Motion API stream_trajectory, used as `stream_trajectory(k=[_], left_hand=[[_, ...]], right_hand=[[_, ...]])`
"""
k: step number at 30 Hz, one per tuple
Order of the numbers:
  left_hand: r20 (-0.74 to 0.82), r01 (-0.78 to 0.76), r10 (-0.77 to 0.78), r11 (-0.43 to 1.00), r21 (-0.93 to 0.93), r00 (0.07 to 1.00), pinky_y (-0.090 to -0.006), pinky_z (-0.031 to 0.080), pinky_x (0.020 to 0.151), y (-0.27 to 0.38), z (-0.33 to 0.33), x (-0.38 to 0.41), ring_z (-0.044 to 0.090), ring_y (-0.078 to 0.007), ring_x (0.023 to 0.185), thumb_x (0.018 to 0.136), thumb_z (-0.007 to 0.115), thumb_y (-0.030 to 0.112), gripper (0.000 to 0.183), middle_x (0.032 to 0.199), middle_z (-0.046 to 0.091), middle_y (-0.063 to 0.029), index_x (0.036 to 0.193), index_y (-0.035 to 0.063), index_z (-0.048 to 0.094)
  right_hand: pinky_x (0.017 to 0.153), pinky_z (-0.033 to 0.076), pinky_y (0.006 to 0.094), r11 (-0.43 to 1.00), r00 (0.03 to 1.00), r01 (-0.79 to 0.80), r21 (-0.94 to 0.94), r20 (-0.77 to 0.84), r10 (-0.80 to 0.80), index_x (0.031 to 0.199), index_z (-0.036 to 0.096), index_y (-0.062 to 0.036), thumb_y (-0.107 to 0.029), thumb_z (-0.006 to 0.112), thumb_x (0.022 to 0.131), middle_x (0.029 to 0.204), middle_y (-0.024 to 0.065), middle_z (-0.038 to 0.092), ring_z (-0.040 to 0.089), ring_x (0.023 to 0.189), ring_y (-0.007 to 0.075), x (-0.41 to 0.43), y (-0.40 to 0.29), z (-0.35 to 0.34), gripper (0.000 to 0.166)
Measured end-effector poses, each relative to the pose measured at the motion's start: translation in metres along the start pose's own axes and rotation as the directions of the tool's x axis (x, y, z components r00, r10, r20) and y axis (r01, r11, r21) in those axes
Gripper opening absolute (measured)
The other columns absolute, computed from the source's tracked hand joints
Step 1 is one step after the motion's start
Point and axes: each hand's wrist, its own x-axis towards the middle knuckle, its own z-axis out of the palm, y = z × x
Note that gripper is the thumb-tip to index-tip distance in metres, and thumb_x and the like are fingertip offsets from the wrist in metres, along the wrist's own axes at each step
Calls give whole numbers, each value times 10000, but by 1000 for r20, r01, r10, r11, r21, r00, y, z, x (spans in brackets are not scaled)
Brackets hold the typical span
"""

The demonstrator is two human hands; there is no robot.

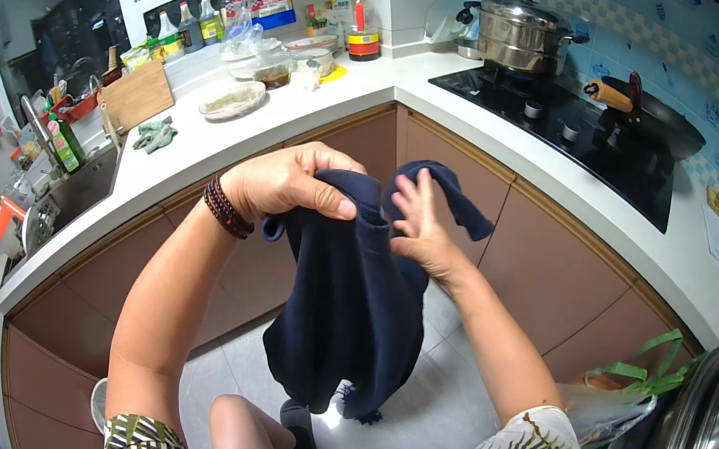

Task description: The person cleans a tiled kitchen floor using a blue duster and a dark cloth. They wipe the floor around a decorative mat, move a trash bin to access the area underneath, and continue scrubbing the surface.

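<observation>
A dark navy piece of fabric [348,294], apparently a garment or apron, hangs in folds before me above the floor. My left hand [303,179] pinches its upper edge between thumb and fingers, with a beaded bracelet [227,208] on that wrist. Just right of that grip, my right hand [428,232] is blurred, its fingers spread against or close to the fabric; whether they touch it is unclear. Behind the right fingers, a loose end of the fabric sticks out to the right. A narrow loop shows below my left hand.
A white L-shaped counter [352,98] curves around in front. It bears a steamer pot [522,38] and a wok [661,125] on a black hob [573,142], a covered plate [234,101], a rag [155,135] and a cutting board [137,93]. At right are green leaves in a plastic bag [606,415].
</observation>
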Motion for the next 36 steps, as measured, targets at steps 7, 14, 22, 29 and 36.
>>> stream_trajectory(k=[7,14,22,29,36], left_hand=[[-129,103,-102,995,4,986,-217,476,820,13,-17,-26,610,-100,838,798,713,80,271,954,681,-40,1037,-29,647],[-528,587,-281,534,608,802,-234,463,686,0,-43,-72,558,-93,697,771,728,188,309,754,637,-30,1007,-1,663],[-744,687,-135,519,509,654,-288,414,554,-40,-64,-85,449,-106,550,875,586,237,266,584,498,-5,866,-22,648],[-799,292,-302,942,-166,520,-336,518,651,-59,-61,-58,584,-144,687,888,443,81,222,864,621,-62,1048,36,589],[-756,-42,-287,923,-383,588,-390,505,837,-77,-47,-31,621,-177,862,856,498,26,254,927,622,-67,1108,41,525]], right_hand=[[849,527,298,775,858,-471,422,423,292,1187,553,-15,-111,730,786,1118,80,630,636,952,183,18,-30,29,449],[782,486,249,991,999,11,-136,33,-6,944,643,-42,-15,728,757,880,-4,650,590,806,82,57,-88,1,207],[640,459,302,613,987,149,-776,77,-143,795,595,-30,-151,769,702,706,73,624,580,659,173,86,-124,-7,232],[687,489,404,462,997,1,-887,-33,-64,819,647,-36,-253,655,736,775,179,655,633,760,341,80,-110,-1,232],[741,500,417,360,991,-131,-924,-123,45,889,696,-84,-241,594,778,843,196,665,640,851,357,63,-88,4,218]])
